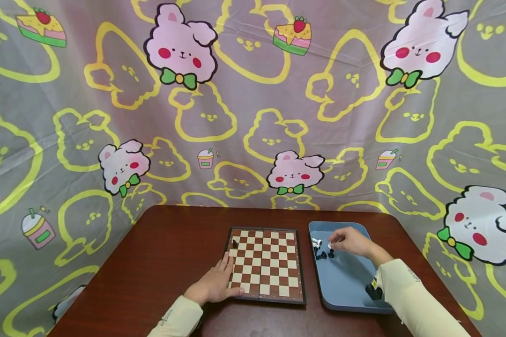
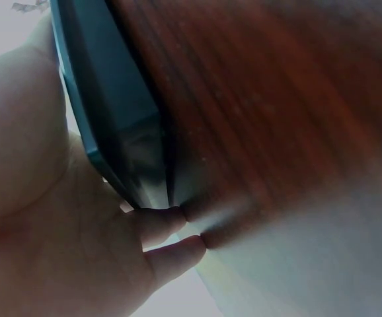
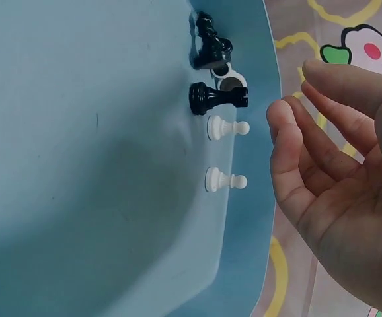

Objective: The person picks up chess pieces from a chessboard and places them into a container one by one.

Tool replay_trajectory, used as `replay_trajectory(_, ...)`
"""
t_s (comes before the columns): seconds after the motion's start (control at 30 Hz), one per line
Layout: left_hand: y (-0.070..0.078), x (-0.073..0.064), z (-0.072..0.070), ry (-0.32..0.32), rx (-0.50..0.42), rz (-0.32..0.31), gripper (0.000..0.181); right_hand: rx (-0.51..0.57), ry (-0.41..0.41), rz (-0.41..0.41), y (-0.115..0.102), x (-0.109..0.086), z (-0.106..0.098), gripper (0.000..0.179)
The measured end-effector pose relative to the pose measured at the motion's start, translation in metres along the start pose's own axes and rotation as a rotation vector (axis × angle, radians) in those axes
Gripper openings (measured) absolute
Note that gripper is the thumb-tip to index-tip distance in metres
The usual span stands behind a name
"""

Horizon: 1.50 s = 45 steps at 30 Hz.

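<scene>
My left hand (image 1: 214,282) lies with fairly straight fingers along the left edge of a brown-and-white chessboard (image 1: 274,299), thumb over the near corner. In the left wrist view the board's dark side (image 2: 112,79) runs beside the palm. One dark chess piece (image 1: 234,243) stands near the board's far left corner. Over the blue tray (image 1: 339,292), my right hand (image 1: 352,241) has its fingers bent and nothing between thumb and fingertips. Below it, the right wrist view shows a white pawn (image 3: 225,127), another white pawn (image 3: 224,179), a black rook (image 3: 216,98) and dark pieces (image 3: 211,46).
More black and white pieces (image 1: 319,248) lie at the tray's left side. The tray stands to the right of the board on the brown table (image 1: 173,248). A patterned curtain (image 1: 244,103) hangs behind and at both sides.
</scene>
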<state>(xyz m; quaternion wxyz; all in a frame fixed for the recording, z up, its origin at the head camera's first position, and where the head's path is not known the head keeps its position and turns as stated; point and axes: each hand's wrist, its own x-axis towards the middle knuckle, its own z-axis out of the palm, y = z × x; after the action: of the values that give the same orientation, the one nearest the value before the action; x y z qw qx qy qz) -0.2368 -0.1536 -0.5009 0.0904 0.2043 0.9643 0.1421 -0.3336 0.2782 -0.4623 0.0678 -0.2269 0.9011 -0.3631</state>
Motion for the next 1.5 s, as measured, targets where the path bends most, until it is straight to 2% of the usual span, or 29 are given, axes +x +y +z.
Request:
replay_trajectory(0.37, 0.001, -0.001, 0.0, 0.003, -0.015, -0.004, 0.102, 0.016, -0.005, 0.049, -0.009, 0.001, -0.001, 0.022)
replay_trajectory(0.73, 0.002, -0.002, -0.002, 0.0, -0.008, -0.002, 0.101, 0.015, -0.036, 0.019, -0.03, 0.011, 0.003, 0.024)
replay_trajectory(0.93, 0.0, -0.001, -0.001, 0.0, -0.01, -0.006, 0.102, 0.015, -0.052, -0.021, -0.044, 0.022, 0.013, 0.021)
replay_trajectory(1.23, -0.001, 0.001, -0.002, -0.001, 0.0, -0.001, 0.101, -0.015, -0.047, -0.02, -0.08, 0.042, 0.032, 0.018)
replay_trajectory(1.5, -0.003, 0.0, 0.0, -0.008, 0.018, 0.01, 0.101, -0.011, -0.106, -0.075, -0.102, 0.063, 0.057, 0.019)
